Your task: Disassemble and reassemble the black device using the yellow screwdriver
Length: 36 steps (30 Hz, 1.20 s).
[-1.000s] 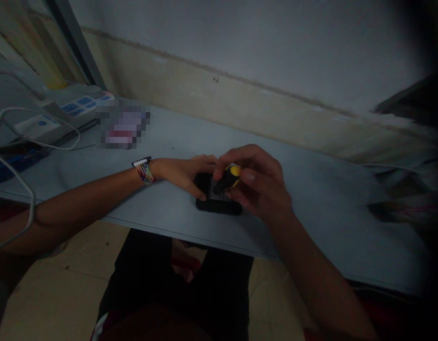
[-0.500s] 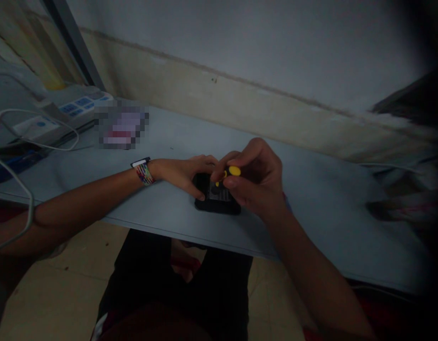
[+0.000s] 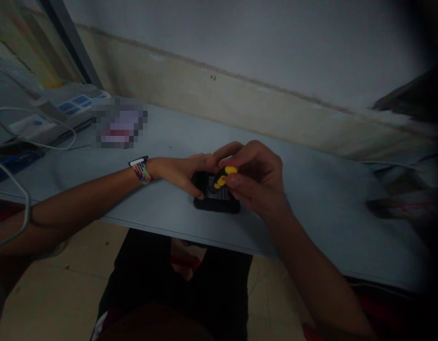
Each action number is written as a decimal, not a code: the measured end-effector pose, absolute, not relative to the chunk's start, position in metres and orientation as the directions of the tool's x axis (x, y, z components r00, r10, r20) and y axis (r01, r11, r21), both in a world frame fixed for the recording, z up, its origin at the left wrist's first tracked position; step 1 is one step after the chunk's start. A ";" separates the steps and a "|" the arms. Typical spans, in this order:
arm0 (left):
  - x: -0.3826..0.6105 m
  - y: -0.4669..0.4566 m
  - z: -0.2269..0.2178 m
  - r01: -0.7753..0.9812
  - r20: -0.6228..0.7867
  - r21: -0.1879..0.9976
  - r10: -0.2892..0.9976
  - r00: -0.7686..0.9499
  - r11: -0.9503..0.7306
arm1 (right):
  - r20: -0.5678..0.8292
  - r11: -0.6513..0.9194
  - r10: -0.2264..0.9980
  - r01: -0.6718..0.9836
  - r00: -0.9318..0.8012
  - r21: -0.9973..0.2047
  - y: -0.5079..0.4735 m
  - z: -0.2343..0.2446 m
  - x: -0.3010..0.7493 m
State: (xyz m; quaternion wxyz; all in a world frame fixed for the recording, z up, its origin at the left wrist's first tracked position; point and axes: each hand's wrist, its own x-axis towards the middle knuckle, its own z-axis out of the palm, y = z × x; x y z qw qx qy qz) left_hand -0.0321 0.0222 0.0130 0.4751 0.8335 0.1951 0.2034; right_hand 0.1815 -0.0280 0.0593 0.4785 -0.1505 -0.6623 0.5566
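Note:
A small black device (image 3: 216, 202) lies flat on the grey table (image 3: 162, 142), near its front edge. My left hand (image 3: 181, 173) rests on the device's left side, thumb and fingers pressed against it and holding it down. My right hand (image 3: 256, 180) is closed in a pinch round a short screwdriver with a yellow and black handle (image 3: 224, 175), held upright over the middle of the device. The screwdriver's tip is hidden behind my fingers. A striped band with a watch (image 3: 142, 170) sits on my left wrist.
At the far left stand a grey machine with blue buttons (image 3: 59, 111) and a white cable (image 3: 23, 142) looping over the table's edge. A blurred pinkish object (image 3: 117, 123) lies behind my left arm. Dark clutter sits at the far right (image 3: 400, 208). My legs show under the table.
My right hand has shifted its fingers round the screwdriver handle, turning it over the device. The left hand and the device have stayed in place.

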 end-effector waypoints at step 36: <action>-0.027 0.020 0.000 0.190 0.257 0.673 0.467 0.846 -0.715 | 0.346 0.319 0.902 -0.143 -0.258 -0.937 0.036 0.025 0.161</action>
